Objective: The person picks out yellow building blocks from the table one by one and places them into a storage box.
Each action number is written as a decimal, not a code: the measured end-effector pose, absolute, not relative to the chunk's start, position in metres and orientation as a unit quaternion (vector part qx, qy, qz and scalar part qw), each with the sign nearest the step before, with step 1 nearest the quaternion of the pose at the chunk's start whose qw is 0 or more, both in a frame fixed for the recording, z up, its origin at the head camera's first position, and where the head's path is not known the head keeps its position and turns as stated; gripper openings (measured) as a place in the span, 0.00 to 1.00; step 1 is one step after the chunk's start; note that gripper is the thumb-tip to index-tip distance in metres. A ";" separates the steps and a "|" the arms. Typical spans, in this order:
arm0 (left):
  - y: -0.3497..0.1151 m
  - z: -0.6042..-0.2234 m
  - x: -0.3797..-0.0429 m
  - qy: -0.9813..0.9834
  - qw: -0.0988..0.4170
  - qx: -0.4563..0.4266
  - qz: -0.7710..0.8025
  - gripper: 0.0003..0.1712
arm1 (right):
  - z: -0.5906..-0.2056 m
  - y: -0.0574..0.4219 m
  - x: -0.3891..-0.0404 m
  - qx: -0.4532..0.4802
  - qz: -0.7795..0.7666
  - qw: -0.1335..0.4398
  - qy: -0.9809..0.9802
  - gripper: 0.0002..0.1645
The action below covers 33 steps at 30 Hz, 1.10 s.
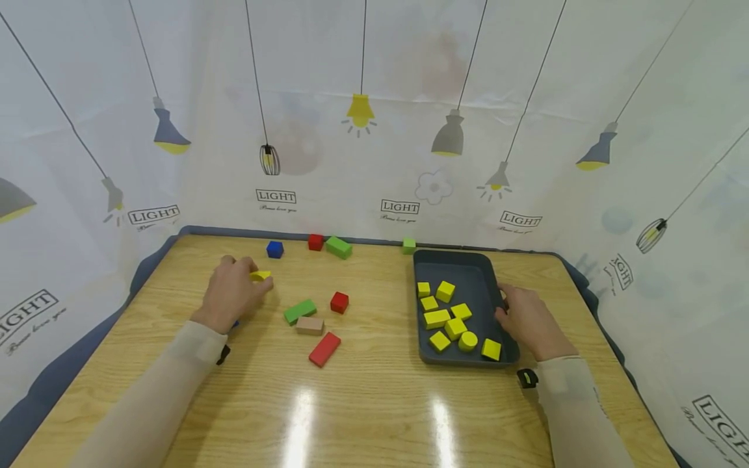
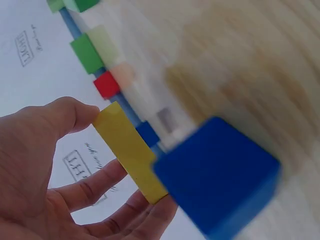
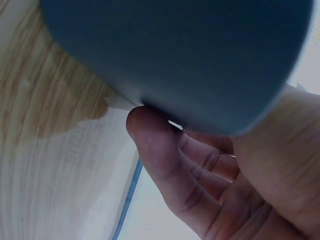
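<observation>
My left hand (image 1: 229, 294) pinches a yellow block (image 1: 261, 275) between thumb and fingers, over the left part of the table. In the left wrist view the yellow block (image 2: 131, 152) shows its long face. A blue block (image 2: 217, 175) looms large beside it; in the head view it lies mostly hidden under my left wrist. My right hand (image 1: 534, 322) grips the right side of a dark grey tray (image 1: 468, 266), which holds several yellow blocks (image 1: 435, 318). In the right wrist view, fingertips (image 3: 152, 132) lie against the outer wall of the tray (image 3: 175, 60).
Between the hands lie a green block (image 1: 300, 311), a plain wooden block (image 1: 310, 325), a red cube (image 1: 339, 302) and a flat red block (image 1: 324, 350). Along the back edge stand a blue cube (image 1: 275, 249), a red cube (image 1: 315, 242) and green blocks (image 1: 339, 247). A printed curtain surrounds the table.
</observation>
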<state>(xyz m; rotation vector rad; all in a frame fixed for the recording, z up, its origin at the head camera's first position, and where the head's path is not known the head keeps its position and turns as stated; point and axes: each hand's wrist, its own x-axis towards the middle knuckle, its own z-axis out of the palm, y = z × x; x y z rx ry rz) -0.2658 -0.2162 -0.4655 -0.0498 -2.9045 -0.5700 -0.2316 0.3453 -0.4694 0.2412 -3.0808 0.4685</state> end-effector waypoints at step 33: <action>-0.070 -0.436 -0.251 -0.944 0.122 -0.190 -0.239 0.22 | -0.472 0.346 -0.234 0.094 0.141 0.008 -0.986 0.33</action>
